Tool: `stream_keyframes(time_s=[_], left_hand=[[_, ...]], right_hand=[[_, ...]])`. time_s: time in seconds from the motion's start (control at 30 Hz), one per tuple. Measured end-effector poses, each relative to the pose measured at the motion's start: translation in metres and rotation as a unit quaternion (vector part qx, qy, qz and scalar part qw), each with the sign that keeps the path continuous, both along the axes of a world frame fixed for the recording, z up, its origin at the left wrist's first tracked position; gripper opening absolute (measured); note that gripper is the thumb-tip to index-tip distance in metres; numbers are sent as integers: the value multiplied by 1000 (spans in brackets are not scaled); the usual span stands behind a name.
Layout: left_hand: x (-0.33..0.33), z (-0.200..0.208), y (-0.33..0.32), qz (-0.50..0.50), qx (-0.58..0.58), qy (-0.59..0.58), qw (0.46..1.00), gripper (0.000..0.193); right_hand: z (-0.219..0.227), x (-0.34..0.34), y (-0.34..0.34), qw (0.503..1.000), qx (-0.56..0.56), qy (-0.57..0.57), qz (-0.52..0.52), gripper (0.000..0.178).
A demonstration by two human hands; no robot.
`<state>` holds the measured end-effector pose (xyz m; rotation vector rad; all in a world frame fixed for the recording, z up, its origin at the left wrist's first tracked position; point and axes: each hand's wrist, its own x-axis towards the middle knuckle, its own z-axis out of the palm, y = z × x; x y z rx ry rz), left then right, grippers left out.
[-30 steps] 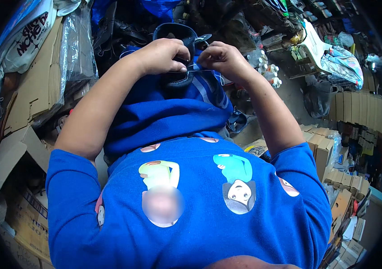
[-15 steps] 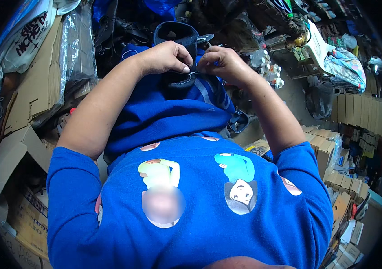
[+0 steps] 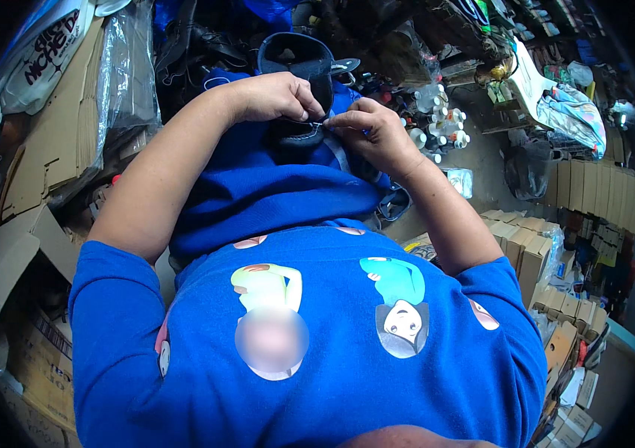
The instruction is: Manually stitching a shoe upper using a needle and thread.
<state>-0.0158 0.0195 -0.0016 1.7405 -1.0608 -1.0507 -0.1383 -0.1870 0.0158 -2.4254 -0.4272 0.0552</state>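
A black boot or shoe (image 3: 295,51) lies across my lap, its wide opening turned away from me. White stitching (image 3: 304,136) runs along its near, rounded part. My left hand (image 3: 284,97) is closed on the boot, thumb and bent fingers pinching its edge just above the stitches. From the other side, my right hand (image 3: 373,134) reaches in with thumb and forefinger pressed together at a bit of white thread by the seam. The fingertips of both hands are almost touching. Part of the boot is hidden behind my left hand.
Flattened cardboard (image 3: 56,142) and plastic wrap (image 3: 127,71) stand at my left. Several white-capped bottles (image 3: 440,123) are on the floor to the right, beyond them a white chair (image 3: 530,82) with cloth on it. Stacked cardboard boxes (image 3: 519,246) lie near my right elbow.
My right hand has moved slightly down and toward me, its forefinger now straighter and closer to the seam. My left hand keeps its grip on the boot.
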Motion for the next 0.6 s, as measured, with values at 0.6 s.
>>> stream_keyframes(time_s=[0.6], left_hand=[[-2,0,1,-18,19,-39,999,30]], right_hand=[[50,33,33,933,-318,-34,164,24]])
